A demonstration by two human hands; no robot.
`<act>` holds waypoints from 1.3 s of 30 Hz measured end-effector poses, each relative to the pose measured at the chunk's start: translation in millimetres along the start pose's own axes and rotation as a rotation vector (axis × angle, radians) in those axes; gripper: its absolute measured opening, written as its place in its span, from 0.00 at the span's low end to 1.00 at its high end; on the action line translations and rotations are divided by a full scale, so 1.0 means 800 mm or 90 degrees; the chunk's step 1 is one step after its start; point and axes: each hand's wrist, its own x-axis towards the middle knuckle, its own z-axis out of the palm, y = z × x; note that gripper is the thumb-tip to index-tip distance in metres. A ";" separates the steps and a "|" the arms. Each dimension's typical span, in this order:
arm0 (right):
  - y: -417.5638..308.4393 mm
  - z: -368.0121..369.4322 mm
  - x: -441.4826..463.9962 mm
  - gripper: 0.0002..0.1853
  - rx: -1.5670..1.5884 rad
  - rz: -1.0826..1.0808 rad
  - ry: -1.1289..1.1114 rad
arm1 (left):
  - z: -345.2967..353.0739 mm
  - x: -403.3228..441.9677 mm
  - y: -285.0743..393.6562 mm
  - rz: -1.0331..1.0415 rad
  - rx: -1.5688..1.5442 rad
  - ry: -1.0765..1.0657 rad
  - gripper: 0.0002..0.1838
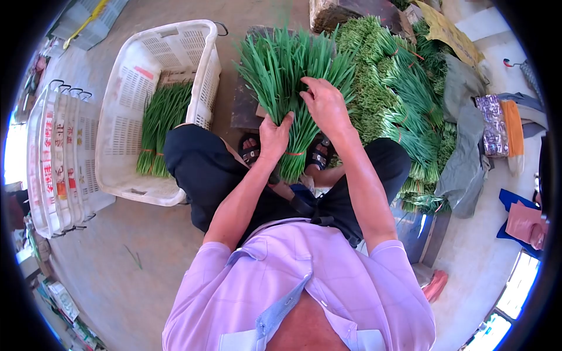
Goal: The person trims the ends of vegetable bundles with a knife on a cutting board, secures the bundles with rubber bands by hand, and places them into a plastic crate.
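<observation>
A bunch of green chives (297, 131) stands between my knees, bound low down with a red band, its leaves fanning out away from me. My left hand (275, 136) is closed around the near left side of the bunch, above the band. At the right side of the leaves, my right hand (328, 105) has thumb and forefinger bent in a pinch among the leaf blades. Exactly which blades it holds is hard to make out. Under the fanned leaves is a dark low board (243, 108), mostly covered.
To my left, a white plastic crate (114, 140) holds banded chives (167, 111). Several nested crates (58, 158) stand farther left. A large pile of chive bunches (404, 99) lies on the right, beside a grey cloth (465, 158). My sandalled feet are beneath the bunch.
</observation>
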 end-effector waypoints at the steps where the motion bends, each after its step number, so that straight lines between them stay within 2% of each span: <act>1: 0.003 0.000 0.001 0.10 -0.010 0.008 -0.008 | 0.001 -0.001 0.001 0.002 -0.013 -0.006 0.15; 8: 0.020 0.000 -0.003 0.10 -0.027 0.004 -0.015 | 0.001 -0.003 0.005 -0.009 0.026 -0.015 0.15; 10: 0.002 -0.010 -0.001 0.07 0.318 0.368 -0.120 | 0.000 -0.002 0.001 -0.030 0.017 -0.016 0.15; 11: 0.006 -0.010 -0.001 0.07 0.319 0.366 -0.119 | 0.000 -0.003 0.000 -0.028 0.017 -0.016 0.15; 13: 0.014 -0.017 0.001 0.06 0.833 0.461 -0.011 | 0.001 -0.003 -0.002 0.005 0.037 0.001 0.15; 14: 0.020 -0.024 0.000 0.03 0.935 0.422 0.024 | 0.002 -0.003 -0.003 0.007 0.037 0.002 0.15; 16: 0.014 -0.033 -0.001 0.03 0.919 0.311 -0.030 | 0.003 -0.003 -0.007 0.010 0.004 0.005 0.16; 20: -0.027 -0.051 -0.018 0.04 0.618 0.274 -0.403 | 0.001 -0.001 -0.022 -0.002 0.021 -0.032 0.14; 22: -0.028 -0.054 -0.027 0.08 0.604 0.257 -0.577 | 0.003 0.002 -0.022 -0.069 -0.147 -0.034 0.13; 24: -0.024 -0.066 -0.038 0.12 0.580 0.205 -0.719 | -0.002 0.007 -0.005 -0.066 -0.185 -0.013 0.12; 25: -0.009 -0.066 -0.042 0.23 0.452 0.189 -0.770 | -0.005 0.010 0.002 -0.091 -0.225 0.011 0.13; 26: 0.005 -0.065 -0.045 0.23 0.454 0.190 -0.769 | -0.008 0.014 0.008 -0.118 -0.266 0.036 0.14; 28: 0.030 -0.059 -0.053 0.35 0.081 0.155 -0.581 | -0.015 0.025 0.005 -0.142 -0.290 0.082 0.17; 29: 0.042 -0.048 -0.061 0.49 0.053 0.239 -0.472 | -0.017 0.027 0.009 -0.136 -0.300 0.065 0.17; 30: 0.049 -0.034 -0.065 0.49 0.053 0.244 -0.468 | -0.015 0.028 0.013 -0.131 -0.311 0.048 0.18; 32: 0.040 0.002 -0.061 0.54 0.191 0.301 -0.141 | -0.007 0.022 0.013 -0.136 -0.262 0.011 0.18; 34: 0.023 0.031 -0.045 0.53 0.281 0.332 -0.035 | 0.004 0.011 0.009 -0.128 -0.197 -0.038 0.19; 35: 0.024 0.049 -0.041 0.39 0.283 0.363 0.023 | 0.004 0.007 0.005 -0.130 -0.202 -0.028 0.18; 36: 0.038 0.054 -0.038 0.39 0.286 0.365 0.030 | 0.002 0.006 0.000 -0.132 -0.207 -0.017 0.17; 37: 0.052 0.053 -0.034 0.32 0.352 0.393 0.027 | -0.001 0.008 0.000 -0.130 -0.204 -0.020 0.17; 38: 0.064 0.051 -0.033 0.25 0.417 0.419 0.022 | -0.006 0.013 0.000 -0.118 -0.264 0.035 0.17; 39: 0.071 0.051 -0.034 0.16 0.498 0.434 0.113 | -0.009 0.016 0.003 -0.106 -0.326 0.092 0.16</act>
